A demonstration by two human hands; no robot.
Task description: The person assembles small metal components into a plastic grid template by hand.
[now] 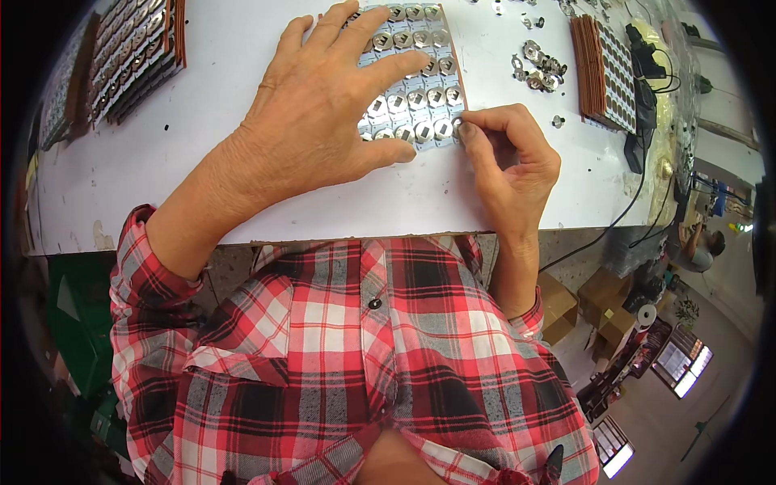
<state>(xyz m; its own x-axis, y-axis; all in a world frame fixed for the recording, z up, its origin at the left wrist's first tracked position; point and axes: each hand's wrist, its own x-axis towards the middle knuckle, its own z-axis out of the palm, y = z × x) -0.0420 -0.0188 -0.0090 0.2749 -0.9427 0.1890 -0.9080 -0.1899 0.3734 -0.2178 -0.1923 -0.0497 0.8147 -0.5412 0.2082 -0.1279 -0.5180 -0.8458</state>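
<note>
A flat circuit board panel (434,145) lies on the white table, covered with rows of round metal clips (416,99). My left hand (311,113) rests over its left side with fingers spread, hiding many of the clips there. At the panel's near right corner, my right hand (515,153) is closed in a pinch, thumb and forefinger on a small round metal clip (457,128). That clip sits at the end of the nearest row and is partly covered by the fingertips.
Loose metal clips (540,69) lie in a pile to the right. Beyond them stands a stack of panels (602,73), beside black cords (647,137). More stacked panels (137,56) stand far left. Cardboard boxes (558,307) are on the floor; another person (697,249) is far right.
</note>
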